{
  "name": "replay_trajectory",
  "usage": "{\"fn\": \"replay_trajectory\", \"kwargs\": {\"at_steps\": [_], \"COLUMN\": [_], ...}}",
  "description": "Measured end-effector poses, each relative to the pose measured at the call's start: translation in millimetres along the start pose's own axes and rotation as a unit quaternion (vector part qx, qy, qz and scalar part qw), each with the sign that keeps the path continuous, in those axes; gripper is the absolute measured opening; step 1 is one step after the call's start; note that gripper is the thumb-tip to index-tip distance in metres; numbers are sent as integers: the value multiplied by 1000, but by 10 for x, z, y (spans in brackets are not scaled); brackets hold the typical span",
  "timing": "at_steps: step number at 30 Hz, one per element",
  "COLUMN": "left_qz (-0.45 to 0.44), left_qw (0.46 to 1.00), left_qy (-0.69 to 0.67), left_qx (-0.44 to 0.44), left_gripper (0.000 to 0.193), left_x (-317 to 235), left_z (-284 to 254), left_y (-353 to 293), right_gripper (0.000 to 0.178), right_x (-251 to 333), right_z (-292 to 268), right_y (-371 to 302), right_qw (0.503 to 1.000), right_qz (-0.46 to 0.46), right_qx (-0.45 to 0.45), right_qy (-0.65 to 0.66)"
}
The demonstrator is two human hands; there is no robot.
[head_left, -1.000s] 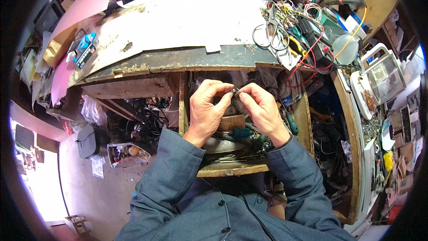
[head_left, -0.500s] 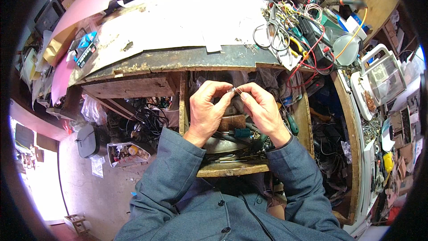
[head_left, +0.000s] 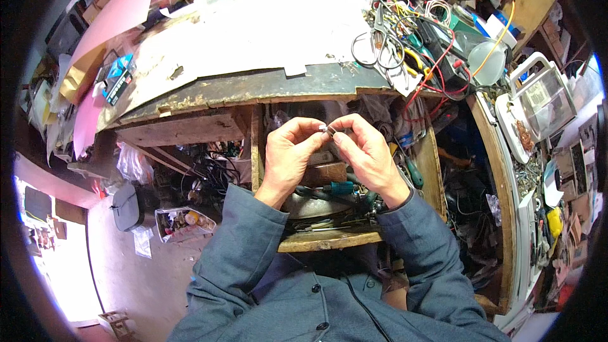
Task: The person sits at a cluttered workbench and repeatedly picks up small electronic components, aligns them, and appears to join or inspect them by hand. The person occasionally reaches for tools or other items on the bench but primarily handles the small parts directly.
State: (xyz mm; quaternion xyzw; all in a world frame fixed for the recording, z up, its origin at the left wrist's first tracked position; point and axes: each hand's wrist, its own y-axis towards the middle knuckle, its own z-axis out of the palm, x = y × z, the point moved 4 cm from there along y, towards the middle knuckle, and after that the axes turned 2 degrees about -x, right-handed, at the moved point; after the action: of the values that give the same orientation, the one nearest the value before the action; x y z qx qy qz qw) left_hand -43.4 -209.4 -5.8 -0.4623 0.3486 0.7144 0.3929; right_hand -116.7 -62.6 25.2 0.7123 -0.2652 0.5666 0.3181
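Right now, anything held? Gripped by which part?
The left hand and right hand pinch a small shiny piece between thumb and fingertips, where the hands meet; too small to tell which part of it each grips.

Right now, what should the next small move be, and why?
I'd probably bring the small part forward over the white sheet: the left hand and right hand pinch it above the open, cluttered drawer, where it might get lost if dropped.

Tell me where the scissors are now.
The scissors lie right of centre, toward the top of the head view, on the bench just left of the yellow-handled tool and beyond the right hand.
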Motion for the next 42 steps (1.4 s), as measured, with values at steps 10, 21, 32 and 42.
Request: {"fn": "replay_trajectory", "kwargs": {"at_steps": [10,21,32,42], "left_qz": [-5,24,53,57], "left_qw": [999,999,997,997], "left_qy": [-27,20,28,30], "left_qx": [18,11,-45,-52], "left_gripper": [11,11,13,11], "left_x": [7,-25,9,7], "left_z": [18,44,95,63], "left_y": [15,-17,-39,-19], "right_gripper": [13,11,10,13], "right_x": [-9,-40,-6,-122], "right_z": [3,10,118,199], "right_y": [-19,-18,-67,-58], "right_qw": [999,999,996,993], "right_qz": [21,25,-26,-13], "right_qx": [0,-15,-85,-113], "right_qy": [30,16,3,42]}}
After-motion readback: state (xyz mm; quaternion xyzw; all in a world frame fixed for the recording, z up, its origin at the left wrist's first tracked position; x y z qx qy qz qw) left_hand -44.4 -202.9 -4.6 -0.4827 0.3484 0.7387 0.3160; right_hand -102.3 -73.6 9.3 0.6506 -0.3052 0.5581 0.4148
